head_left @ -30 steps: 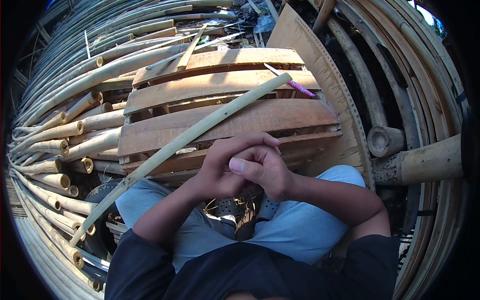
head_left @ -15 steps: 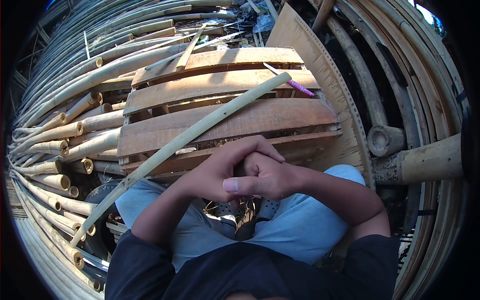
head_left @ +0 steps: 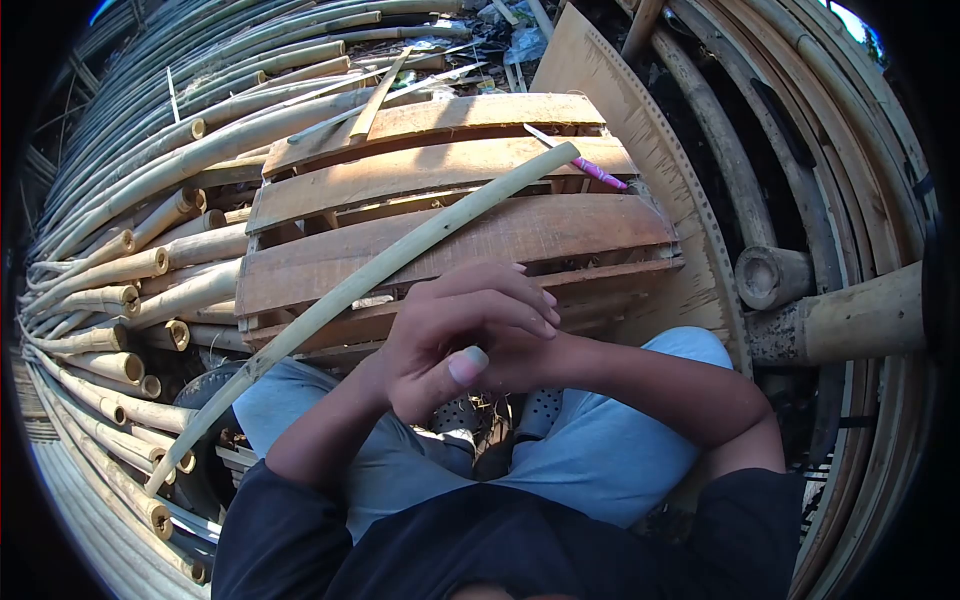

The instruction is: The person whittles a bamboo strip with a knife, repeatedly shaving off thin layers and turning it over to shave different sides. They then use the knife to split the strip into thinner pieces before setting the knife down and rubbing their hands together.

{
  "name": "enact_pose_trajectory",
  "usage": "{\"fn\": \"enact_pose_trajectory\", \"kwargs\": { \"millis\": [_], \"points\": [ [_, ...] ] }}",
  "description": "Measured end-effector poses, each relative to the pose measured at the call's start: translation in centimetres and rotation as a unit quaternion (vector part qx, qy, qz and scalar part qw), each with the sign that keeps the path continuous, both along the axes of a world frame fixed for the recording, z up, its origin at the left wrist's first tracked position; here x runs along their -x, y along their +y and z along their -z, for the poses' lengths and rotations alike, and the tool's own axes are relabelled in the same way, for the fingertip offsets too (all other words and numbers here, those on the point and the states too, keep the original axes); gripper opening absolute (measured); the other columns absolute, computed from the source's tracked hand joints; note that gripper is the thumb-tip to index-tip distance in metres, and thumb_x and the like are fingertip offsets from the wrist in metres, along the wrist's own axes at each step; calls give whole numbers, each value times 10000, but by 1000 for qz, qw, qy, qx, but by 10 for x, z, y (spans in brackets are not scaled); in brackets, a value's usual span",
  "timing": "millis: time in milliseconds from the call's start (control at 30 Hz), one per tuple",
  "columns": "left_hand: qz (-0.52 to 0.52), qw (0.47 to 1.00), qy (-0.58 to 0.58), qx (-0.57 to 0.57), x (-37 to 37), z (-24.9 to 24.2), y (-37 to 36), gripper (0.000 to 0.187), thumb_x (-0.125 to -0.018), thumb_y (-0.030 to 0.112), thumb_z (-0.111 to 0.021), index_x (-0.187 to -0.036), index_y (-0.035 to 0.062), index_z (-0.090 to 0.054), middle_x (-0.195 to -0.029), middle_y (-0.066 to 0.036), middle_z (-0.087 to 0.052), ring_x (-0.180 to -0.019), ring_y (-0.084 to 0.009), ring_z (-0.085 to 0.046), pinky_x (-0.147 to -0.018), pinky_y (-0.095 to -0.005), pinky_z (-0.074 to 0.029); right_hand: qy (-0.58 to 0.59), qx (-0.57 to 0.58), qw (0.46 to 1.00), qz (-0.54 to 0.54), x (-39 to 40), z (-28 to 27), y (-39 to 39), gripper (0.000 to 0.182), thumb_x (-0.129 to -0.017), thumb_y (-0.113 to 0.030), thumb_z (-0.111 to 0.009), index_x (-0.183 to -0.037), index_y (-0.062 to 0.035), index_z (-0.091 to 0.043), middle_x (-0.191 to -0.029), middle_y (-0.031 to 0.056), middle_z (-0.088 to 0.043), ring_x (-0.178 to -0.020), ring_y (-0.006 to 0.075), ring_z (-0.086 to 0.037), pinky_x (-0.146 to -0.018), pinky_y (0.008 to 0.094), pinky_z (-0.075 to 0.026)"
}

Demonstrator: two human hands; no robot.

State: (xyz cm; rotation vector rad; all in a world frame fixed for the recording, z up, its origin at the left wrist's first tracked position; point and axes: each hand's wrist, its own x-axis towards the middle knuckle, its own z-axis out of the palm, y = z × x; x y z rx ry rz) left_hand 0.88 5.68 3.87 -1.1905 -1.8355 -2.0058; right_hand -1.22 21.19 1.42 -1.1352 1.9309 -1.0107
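Observation:
My left hand is in front of my body, above my lap, its fingers curved to the right and its thumb apart. Nothing shows between thumb and fingers. Behind it is my right hand, mostly covered, so its fingers cannot be made out. Just beyond both hands, a long split bamboo strip lies slantwise across a slatted wooden platform, its near end reaching down to the left past my knee. A knife with a pink handle rests near the strip's far end, blade pointing up-left.
Stacked bamboo poles fill the left side. Thin bamboo slats lie on the platform's far edge. A plywood sheet leans along the right, beside a thick bamboo pole. A dark tire is near my left knee.
My hands were clasped together, with the right thumb lying across. Now the grip has loosened, the left fingers and thumb have spread, and the right hand has slipped behind. The strip and knife stay put.

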Motion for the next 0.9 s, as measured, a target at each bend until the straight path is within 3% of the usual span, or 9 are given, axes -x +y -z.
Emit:
{"fn": "enact_pose_trajectory", "kwargs": {
  "millis": [67,333,467,500,567,700,733,767,900],
  "points": [
    [-57,994,86,23,-11,-4,22,553,-917,421,-432,-903,-53,-716,-901,-230,-713,-908,-371,-717,-963,-489,-492,-31,31,999,20,-4,6,3,415,-964,-199,-581,-1313,20,-532,-1126,123,-665,-1112,162,-636,-959,356,-502],
    [-67,992,52,-88,-33,18,31,577,-975,393,-403,-710,-27,-696,-588,-125,-647,-528,-265,-653,-686,-431,-592,-19,86,996,-25,-29,34,-1,500,-963,-202,-596,-1391,6,-445,-1228,133,-618,-1203,172,-591,-1024,355,-469],
    [-42,991,-48,-115,-28,-1,20,632,-1020,463,-378,-735,4,-707,-624,-120,-662,-564,-253,-650,-811,-511,-569,-61,86,994,-7,-21,47,-4,549,-962,-204,-604,-1430,-1,-401,-1279,137,-595,-1248,177,-568,-1056,355,-453],
    [-11,984,-100,-150,-26,3,8,611,-1034,500,-350,-830,30,-683,-752,-135,-688,-717,-264,-679,-980,-562,-477,13,232,970,74,-19,33,-11,396,-911,-178,-621,-1259,-1,-554,-1089,168,-656,-995,287,-653,-845,389,-524],
    [-24,944,-118,-308,-15,-1,6,601,-986,496,-380,-953,-19,-688,-935,-212,-707,-855,-301,-693,-1081,-554,-391,-220,166,958,74,-13,5,-9,402,-953,-230,-605,-1279,-6,-534,-1147,183,-634,-1093,294,-631,-908,384,-513],
    [-50,983,-26,-172,-14,-5,-6,564,-1026,559,-327,-959,71,-604,-1020,-165,-686,-1047,-310,-651,-1089,-577,-364,-312,104,935,131,-15,-5,-18,441,-968,-299,-604,-1293,-9,-535,-1175,167,-631,-1142,265,-625,-979,368,-485],
    [-47,987,-15,-156,-19,-9,1,570,-1016,559,-346,-940,66,-622,-990,-169,-695,-1011,-319,-663,-1075,-572,-374,-14,128,989,78,-18,12,-25,472,-988,-366,-571,-1297,-11,-539,-1169,159,-638,-1119,261,-638,-996,362,-475],
    [-44,989,-5,-139,-24,-11,7,576,-1006,560,-365,-921,61,-640,-960,-174,-703,-975,-329,-674,-1062,-567,-384,285,140,948,16,-23,28,-30,512,-1007,-434,-537,-1302,-14,-542,-1164,151,-645,-1097,257,-652,-1013,357,-466],
    [-27,990,65,-125,-31,-11,23,564,-972,528,-428,-900,34,-692,-922,-194,-724,-895,-338,-696,-1029,-551,-402,81,140,986,27,-31,23,-27,542,-1004,-465,-525,-1301,-13,-541,-1129,163,-661,-1067,295,-657,-1014,378,-469]
  ]
}}
